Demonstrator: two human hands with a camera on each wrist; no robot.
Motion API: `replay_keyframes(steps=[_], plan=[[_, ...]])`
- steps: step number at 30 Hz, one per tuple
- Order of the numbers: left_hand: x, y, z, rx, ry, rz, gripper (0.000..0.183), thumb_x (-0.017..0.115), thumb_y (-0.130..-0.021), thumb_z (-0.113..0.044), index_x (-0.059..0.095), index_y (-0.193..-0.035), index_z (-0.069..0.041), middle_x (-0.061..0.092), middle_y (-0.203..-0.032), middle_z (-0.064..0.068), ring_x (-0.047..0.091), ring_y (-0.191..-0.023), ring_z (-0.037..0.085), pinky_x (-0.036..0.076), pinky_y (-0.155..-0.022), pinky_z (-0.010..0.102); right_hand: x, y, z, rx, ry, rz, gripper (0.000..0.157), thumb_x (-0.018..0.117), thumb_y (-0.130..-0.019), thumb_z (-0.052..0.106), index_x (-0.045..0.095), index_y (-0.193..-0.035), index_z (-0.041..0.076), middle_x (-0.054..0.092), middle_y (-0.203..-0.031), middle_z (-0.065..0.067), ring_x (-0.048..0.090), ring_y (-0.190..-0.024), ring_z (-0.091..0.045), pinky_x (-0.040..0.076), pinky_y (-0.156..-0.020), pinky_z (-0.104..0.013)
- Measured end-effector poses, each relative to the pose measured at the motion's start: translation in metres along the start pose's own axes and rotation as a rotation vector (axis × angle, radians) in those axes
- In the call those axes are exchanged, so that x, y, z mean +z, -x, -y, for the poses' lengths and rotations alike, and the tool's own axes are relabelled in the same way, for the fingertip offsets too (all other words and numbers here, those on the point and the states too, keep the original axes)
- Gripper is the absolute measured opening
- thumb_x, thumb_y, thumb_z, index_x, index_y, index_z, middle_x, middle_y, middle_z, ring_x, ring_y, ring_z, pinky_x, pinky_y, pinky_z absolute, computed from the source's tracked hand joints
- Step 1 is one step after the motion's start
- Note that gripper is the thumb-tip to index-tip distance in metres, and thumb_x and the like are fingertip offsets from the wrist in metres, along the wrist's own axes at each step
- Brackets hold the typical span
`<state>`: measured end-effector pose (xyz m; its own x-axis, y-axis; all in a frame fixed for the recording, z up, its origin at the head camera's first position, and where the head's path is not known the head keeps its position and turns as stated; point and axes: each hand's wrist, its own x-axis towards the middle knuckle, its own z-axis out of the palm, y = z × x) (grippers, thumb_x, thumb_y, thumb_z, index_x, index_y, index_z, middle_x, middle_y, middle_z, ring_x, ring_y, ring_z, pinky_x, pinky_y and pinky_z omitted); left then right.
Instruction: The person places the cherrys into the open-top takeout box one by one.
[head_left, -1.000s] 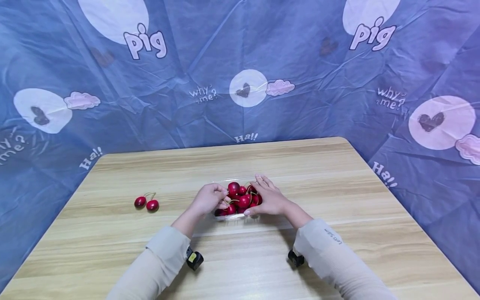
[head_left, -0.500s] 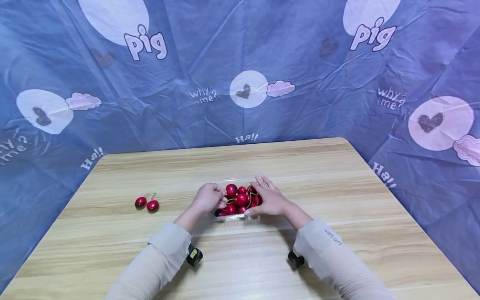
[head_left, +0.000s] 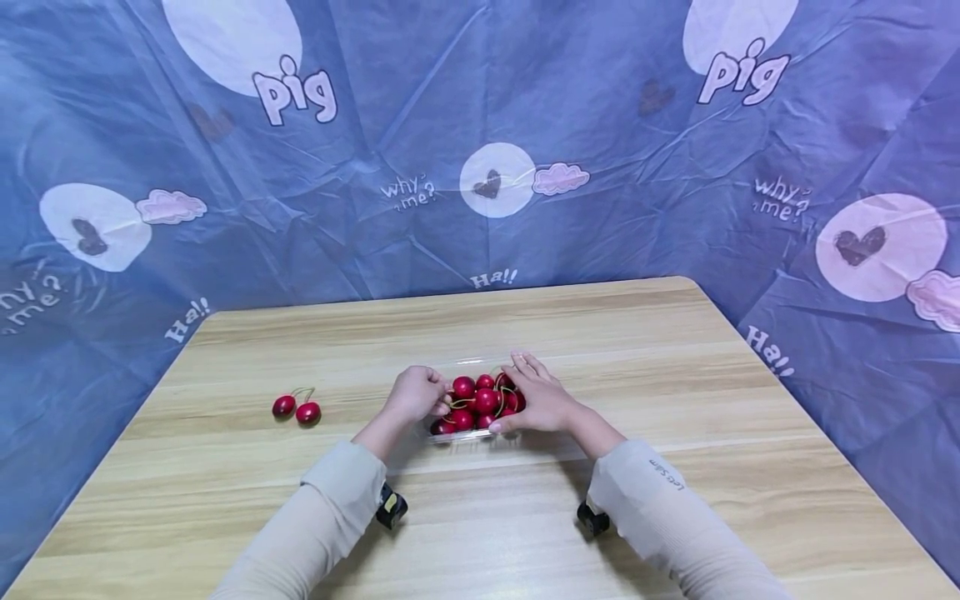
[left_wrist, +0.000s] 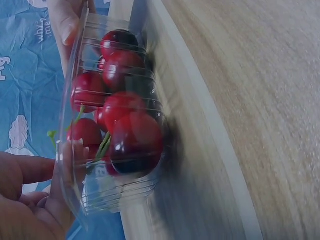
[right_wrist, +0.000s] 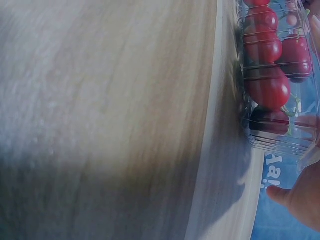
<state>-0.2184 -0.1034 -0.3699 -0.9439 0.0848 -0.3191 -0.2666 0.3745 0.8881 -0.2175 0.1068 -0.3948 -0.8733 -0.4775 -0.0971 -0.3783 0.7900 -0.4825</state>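
A clear plastic box (left_wrist: pixel 110 197) full of red cherries (head_left: pixel 486 402) with green stems lies on the table. My left hand (head_left: pixel 417 393) is at the box's left end. Its fingertips are bent together over the rim, and seem to pinch a stem by the upper left cherry (head_left: pixel 463 387); the contact is partly hidden. In the left wrist view, one finger (left_wrist: pixel 70 172) shows behind the clear wall. My right hand (head_left: pixel 540 398) rests at the right end, fingers straight and spread, thumb by the front rim. In the right wrist view, that hand (right_wrist: pixel 304 200) shows only in part.
Two cherries (head_left: pixel 307 413) with joined stems lie on the wooden table (head_left: pixel 645 350), left of the box. Behind the table's far edge hangs a blue printed cloth (head_left: pixel 330 217). A black wrist camera (head_left: pixel 391 507) sits under the left sleeve, another camera (head_left: pixel 592 518) under the right.
The upper left cherry has come down slightly among the others in the box. My left fingers have shifted only a little. The right hand stays in place.
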Motion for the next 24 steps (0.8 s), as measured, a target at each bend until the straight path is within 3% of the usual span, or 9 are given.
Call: replay_keyframes(steps=[7,16,24], plan=[[-0.009,0.000,0.002,-0.019,-0.019,-0.001,0.016,0.045,-0.086,0.003,0.054,-0.093,0.013,0.058,-0.069,0.015,0.055,-0.050,0.011,0.051,-0.057,0.026,0.001,0.001,-0.001,-0.004,0.003,-0.007,0.105,0.058,-0.059,0.069,0.024,-0.136,0.006,0.003,-0.143,-0.010,-0.002,-0.129,-0.028,0.008,-0.098,-0.054],[-0.023,0.000,0.003,0.002,-0.004,0.009,0.016,0.045,-0.085,0.002,0.054,-0.091,0.014,0.059,-0.075,0.019,0.057,-0.053,0.013,0.051,-0.058,0.028,0.001,0.001,-0.001,-0.010,-0.009,-0.017,0.104,0.059,-0.059,0.068,0.024,-0.136,0.007,0.005,-0.143,-0.012,-0.003,-0.129,-0.026,0.009,-0.096,-0.057],[-0.049,-0.006,0.011,0.026,0.095,0.121,0.018,0.045,-0.085,0.004,0.049,-0.096,0.018,0.057,-0.084,0.024,0.058,-0.065,0.016,0.050,-0.065,0.026,0.001,-0.001,0.000,-0.010,-0.001,-0.007,0.105,0.058,-0.059,0.068,0.024,-0.136,0.005,0.005,-0.143,-0.014,-0.003,-0.129,-0.029,0.007,-0.098,-0.054]])
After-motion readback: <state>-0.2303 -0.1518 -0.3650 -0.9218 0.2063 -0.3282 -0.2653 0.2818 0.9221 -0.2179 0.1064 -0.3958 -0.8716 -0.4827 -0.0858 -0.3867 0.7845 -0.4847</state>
